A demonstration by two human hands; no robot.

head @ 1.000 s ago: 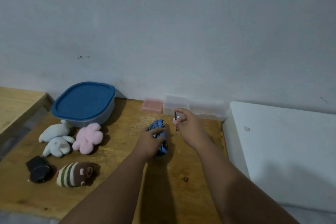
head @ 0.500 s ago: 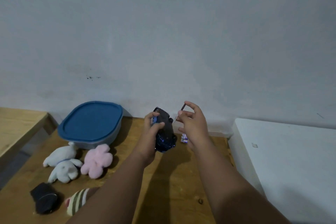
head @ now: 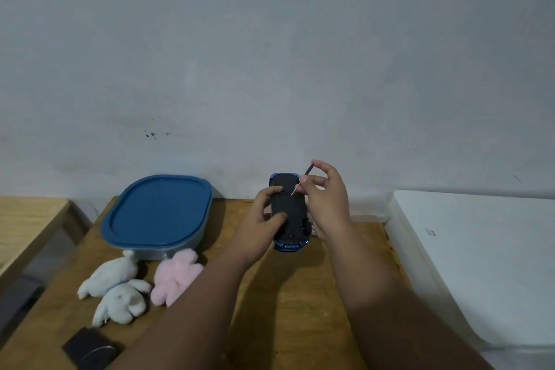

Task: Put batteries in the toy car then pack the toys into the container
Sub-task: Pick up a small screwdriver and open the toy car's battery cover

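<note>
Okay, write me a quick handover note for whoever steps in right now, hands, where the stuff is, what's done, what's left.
Left hand: holds the toy car above the table, black underside facing the camera.
Right hand: pinches a small screwdriver, tip at the underside.
Container: at the back left of the wooden table, blue lid on.
White plush and pink plush: in front of the container, unpacked.
Done: car picked up and turned over.
Left: open the battery cover, fit batteries (none visible), close, take the lid off, pack the toys.
</note>
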